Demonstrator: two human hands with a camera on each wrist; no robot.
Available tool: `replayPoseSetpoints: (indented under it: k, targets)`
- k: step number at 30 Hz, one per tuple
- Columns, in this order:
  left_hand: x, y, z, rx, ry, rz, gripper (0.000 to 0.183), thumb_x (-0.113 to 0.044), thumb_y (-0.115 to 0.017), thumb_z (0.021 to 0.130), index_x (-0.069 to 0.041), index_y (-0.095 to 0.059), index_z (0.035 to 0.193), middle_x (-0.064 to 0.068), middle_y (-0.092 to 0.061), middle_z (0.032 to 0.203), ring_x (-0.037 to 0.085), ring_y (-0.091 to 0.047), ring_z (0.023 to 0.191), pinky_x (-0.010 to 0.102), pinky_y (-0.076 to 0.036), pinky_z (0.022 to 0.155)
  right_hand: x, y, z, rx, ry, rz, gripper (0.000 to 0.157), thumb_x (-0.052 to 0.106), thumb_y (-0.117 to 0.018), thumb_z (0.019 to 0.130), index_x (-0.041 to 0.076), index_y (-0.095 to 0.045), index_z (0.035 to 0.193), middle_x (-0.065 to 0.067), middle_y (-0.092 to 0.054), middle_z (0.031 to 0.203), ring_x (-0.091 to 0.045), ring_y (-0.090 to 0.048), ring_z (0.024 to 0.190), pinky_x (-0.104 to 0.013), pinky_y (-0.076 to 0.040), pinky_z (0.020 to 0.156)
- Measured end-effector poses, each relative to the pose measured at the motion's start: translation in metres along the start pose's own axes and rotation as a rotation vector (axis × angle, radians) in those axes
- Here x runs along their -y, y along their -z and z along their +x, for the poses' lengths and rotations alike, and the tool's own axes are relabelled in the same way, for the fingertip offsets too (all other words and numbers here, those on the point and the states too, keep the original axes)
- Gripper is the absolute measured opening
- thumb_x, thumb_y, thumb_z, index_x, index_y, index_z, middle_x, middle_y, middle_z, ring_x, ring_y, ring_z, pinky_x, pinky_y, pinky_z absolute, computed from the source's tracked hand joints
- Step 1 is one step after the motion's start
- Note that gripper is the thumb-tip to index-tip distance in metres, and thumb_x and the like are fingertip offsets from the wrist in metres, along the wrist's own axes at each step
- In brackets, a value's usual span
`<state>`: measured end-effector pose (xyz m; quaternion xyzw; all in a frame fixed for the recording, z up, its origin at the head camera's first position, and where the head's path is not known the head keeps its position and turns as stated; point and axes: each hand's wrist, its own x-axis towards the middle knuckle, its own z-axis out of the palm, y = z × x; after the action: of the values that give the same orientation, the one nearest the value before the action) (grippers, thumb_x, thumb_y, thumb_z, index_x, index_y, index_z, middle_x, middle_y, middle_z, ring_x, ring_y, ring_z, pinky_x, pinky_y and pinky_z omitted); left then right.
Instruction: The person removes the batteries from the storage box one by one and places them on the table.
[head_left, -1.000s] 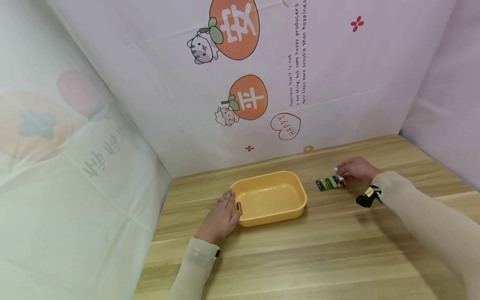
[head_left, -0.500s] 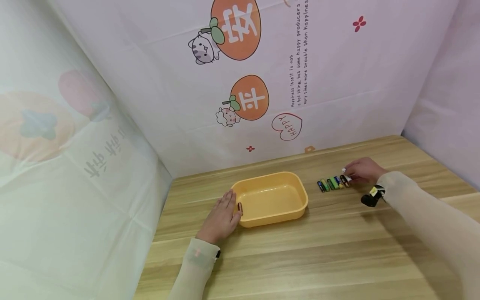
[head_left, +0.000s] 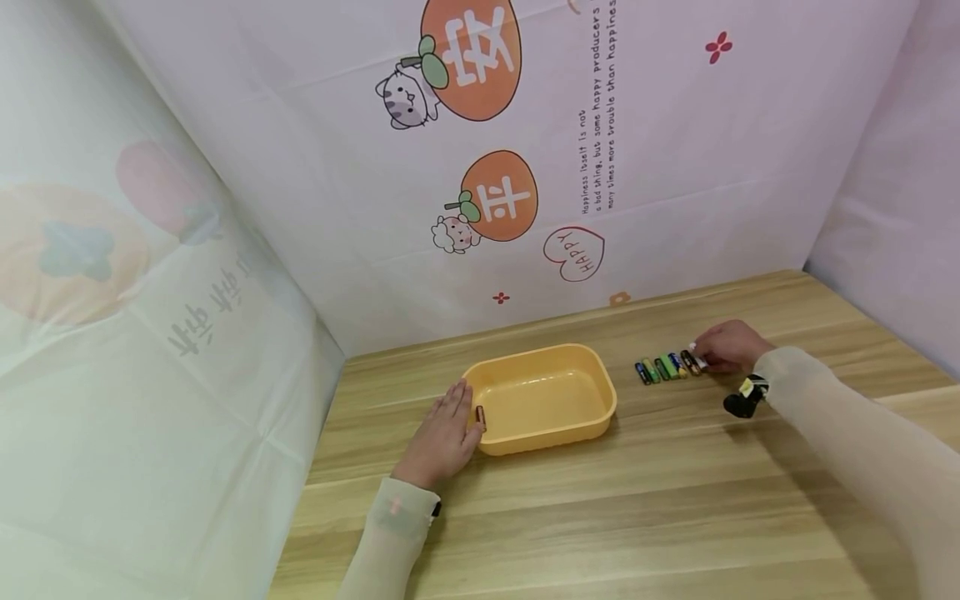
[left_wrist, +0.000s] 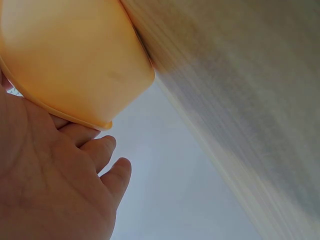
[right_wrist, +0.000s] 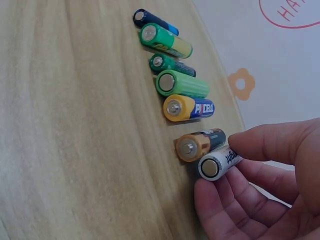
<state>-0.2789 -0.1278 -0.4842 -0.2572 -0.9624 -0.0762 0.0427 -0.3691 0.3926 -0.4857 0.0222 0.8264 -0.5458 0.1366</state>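
Note:
In the head view my left hand (head_left: 442,433) lies along the left rim of a yellow plastic basin (head_left: 540,354), fingers straight. From the left wrist view, that palm (left_wrist: 55,170) faces the basin's outer wall (left_wrist: 80,55), fingertips touching beneath its rim. My right hand (head_left: 731,346) pinches a white battery (right_wrist: 220,162) between thumb and fingers. This battery lies against a copper-and-black battery (right_wrist: 200,145). Beyond stand side by side a yellow-and-blue battery (right_wrist: 187,107), a light green battery (right_wrist: 182,85) and several others. One reddish-brown battery (head_left: 481,418) is inside the basin.
Everything stands on a wood-grain table (head_left: 570,517). A printed white cloth wall (head_left: 360,275) rises behind its back edge, with further cloth on the left and right. A black strap device (head_left: 742,400) hangs at my right wrist.
My right hand has shifted right, uncovering the copper-and-black battery at the row's end, and then lowered slightly with the white battery beside it. My left hand and the basin keep their place.

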Motion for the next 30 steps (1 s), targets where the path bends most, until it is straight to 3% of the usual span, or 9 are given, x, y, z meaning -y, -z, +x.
replayPoseSetpoints:
  k: [21, 30]
  targets:
    - [0.0010, -0.0032, -0.0004, -0.006, 0.002, 0.003, 0.063, -0.038, -0.031, 0.105, 0.000, -0.017, 0.154, 0.013, -0.012, 0.161, 0.024, -0.010, 0.147, 0.045, -0.015, 0.117, 0.0065, -0.0058, -0.0052, -0.004, -0.015, -0.060, 0.051, 0.008, -0.061, 0.091, -0.022, -0.043, 0.129, -0.011, -0.064, 0.098, -0.016, -0.062, 0.083, -0.039, -0.057, 0.078]
    - [0.0017, -0.0033, -0.0001, -0.008, -0.001, 0.011, 0.063, -0.038, -0.031, 0.106, 0.000, -0.017, 0.154, 0.013, -0.012, 0.161, 0.023, -0.008, 0.147, 0.044, -0.015, 0.117, 0.0039, -0.0050, -0.0032, 0.006, -0.005, -0.032, 0.047, 0.005, -0.058, 0.090, -0.024, -0.045, 0.125, -0.004, -0.066, 0.089, -0.016, -0.062, 0.080, -0.038, -0.057, 0.076]
